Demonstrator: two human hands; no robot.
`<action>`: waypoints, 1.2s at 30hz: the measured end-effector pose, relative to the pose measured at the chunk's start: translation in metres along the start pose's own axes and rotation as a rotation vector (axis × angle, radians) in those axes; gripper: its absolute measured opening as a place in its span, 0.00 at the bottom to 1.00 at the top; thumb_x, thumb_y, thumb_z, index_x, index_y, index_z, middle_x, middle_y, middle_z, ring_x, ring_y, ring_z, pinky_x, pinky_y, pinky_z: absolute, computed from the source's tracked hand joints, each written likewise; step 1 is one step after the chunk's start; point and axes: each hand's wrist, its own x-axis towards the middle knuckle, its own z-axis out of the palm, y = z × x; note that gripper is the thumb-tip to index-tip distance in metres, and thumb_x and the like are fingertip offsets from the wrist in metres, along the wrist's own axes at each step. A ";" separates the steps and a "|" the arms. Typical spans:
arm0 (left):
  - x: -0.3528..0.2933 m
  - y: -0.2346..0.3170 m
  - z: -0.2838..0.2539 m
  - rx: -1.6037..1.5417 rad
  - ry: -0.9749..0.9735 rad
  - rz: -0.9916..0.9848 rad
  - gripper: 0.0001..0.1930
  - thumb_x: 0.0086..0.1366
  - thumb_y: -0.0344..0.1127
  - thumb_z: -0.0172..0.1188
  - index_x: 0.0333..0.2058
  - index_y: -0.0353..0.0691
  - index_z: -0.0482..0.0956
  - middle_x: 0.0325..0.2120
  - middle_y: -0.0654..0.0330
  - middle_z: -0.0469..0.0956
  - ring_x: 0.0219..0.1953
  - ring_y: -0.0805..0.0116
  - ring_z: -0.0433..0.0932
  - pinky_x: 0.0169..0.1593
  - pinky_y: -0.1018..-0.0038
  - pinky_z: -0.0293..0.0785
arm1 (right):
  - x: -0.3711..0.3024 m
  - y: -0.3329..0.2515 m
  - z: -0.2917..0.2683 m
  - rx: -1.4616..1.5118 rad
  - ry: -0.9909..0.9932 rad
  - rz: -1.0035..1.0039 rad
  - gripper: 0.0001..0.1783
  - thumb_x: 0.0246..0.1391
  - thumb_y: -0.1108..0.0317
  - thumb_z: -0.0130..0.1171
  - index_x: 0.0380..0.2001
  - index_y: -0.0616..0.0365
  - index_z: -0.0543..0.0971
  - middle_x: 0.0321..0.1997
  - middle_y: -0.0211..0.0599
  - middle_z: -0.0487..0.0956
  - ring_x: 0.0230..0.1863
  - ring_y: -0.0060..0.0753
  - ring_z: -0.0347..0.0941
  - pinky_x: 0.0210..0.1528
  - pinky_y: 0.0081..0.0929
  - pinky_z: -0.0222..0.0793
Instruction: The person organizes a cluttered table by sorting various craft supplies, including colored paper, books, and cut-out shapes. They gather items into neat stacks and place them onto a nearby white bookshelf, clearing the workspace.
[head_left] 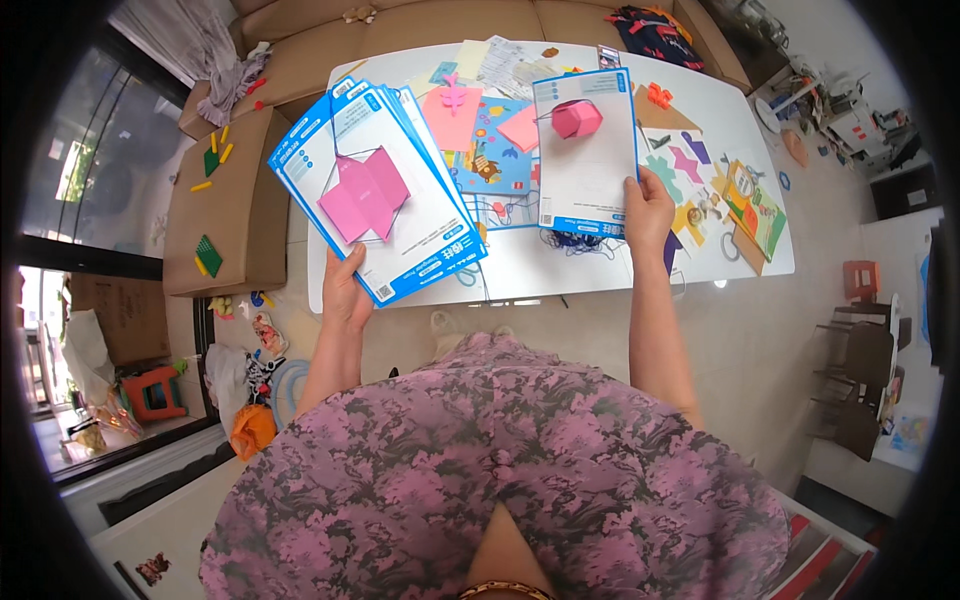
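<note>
Above the white table (530,275): the left hand (348,290) pinched a fan of blue-edged cards (422,228), thumb on top, the front 1 bearing a pink paper shape (365,195).
Right hand (650,212): closed on the right edge of 1 similar card (585,185), which bore a pink paper solid (578,121).
Table surface: coloured paper cut-outs (684,163) and a blue booklet (500,150) lay strewn about.
Sofa (480,20): stood beyond, a dark bag (655,38) at its right.
Tan ottoman (235,195): held green and yellow pieces (208,253).
</note>
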 end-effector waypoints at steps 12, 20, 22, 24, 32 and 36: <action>-0.021 -0.007 0.010 -0.194 -0.138 -0.142 0.27 0.61 0.26 0.46 0.60 0.44 0.52 0.55 0.56 0.61 0.57 0.56 0.62 0.60 0.54 0.59 | -0.055 0.011 0.023 0.618 -0.251 0.425 0.13 0.52 0.74 0.52 0.42 0.66 0.72 0.33 0.33 0.77 0.31 0.19 0.71 0.34 0.16 0.67; -0.030 -0.006 -0.007 -0.158 -0.031 -0.144 0.26 0.61 0.26 0.46 0.59 0.41 0.53 0.54 0.54 0.62 0.56 0.55 0.63 0.59 0.55 0.60 | -0.053 0.034 0.011 0.588 -0.202 0.437 0.13 0.55 0.73 0.49 0.43 0.65 0.69 0.38 0.37 0.76 0.37 0.25 0.73 0.41 0.21 0.69; -0.026 -0.013 -0.013 -0.133 -0.047 -0.134 0.26 0.60 0.25 0.47 0.58 0.41 0.54 0.54 0.54 0.63 0.56 0.56 0.64 0.59 0.57 0.61 | -0.050 0.053 0.001 0.530 -0.191 0.426 0.13 0.55 0.73 0.48 0.44 0.65 0.69 0.39 0.38 0.76 0.39 0.27 0.73 0.43 0.24 0.69; -0.027 -0.015 -0.017 -0.092 -0.040 -0.117 0.25 0.60 0.23 0.47 0.57 0.40 0.55 0.53 0.54 0.64 0.55 0.58 0.65 0.58 0.58 0.62 | -0.048 0.067 -0.015 0.653 -0.142 0.456 0.14 0.56 0.73 0.46 0.45 0.64 0.69 0.43 0.40 0.75 0.44 0.31 0.72 0.48 0.28 0.67; -0.036 -0.010 -0.012 0.100 0.033 -0.071 0.21 0.59 0.22 0.49 0.51 0.37 0.58 0.46 0.52 0.68 0.48 0.61 0.71 0.52 0.65 0.71 | -0.040 0.039 -0.012 0.746 -0.228 0.419 0.12 0.59 0.73 0.41 0.46 0.64 0.65 0.45 0.44 0.73 0.46 0.35 0.72 0.48 0.32 0.71; -0.038 -0.022 -0.018 0.161 0.094 -0.047 0.21 0.59 0.22 0.50 0.51 0.36 0.58 0.45 0.51 0.69 0.47 0.61 0.72 0.49 0.66 0.74 | -0.052 0.032 0.001 0.779 -0.293 0.511 0.16 0.58 0.73 0.44 0.50 0.64 0.64 0.48 0.41 0.72 0.48 0.34 0.71 0.51 0.30 0.68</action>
